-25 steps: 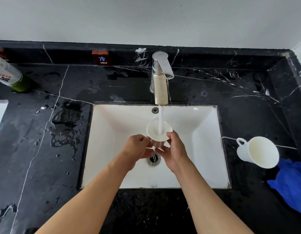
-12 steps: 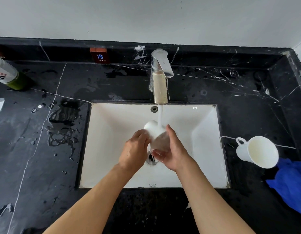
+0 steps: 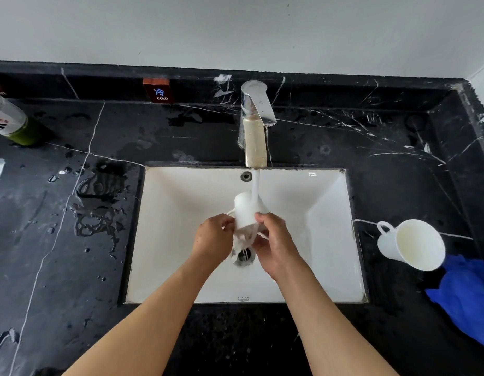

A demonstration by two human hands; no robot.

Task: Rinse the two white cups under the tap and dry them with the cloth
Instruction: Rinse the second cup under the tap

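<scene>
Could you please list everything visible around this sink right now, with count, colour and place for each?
white cup in hands: 1, white, tipped over under the water stream above the drain
white cup on counter: 1, white, lying on its side right of the sink, touching the cloth
cloth: 1, blue, crumpled on the counter at the far right
tap: 1, chrome, behind the sink, running
sink: 1, white, set into the counter
counter: 1, black marble, wet patches on the left
COLD label: 1, dark with blue and white print, on the back ledge
bottle: 1, green with white label, far left, partly cut off
left hand: 1, grips the cup
right hand: 1, grips the cup
</scene>
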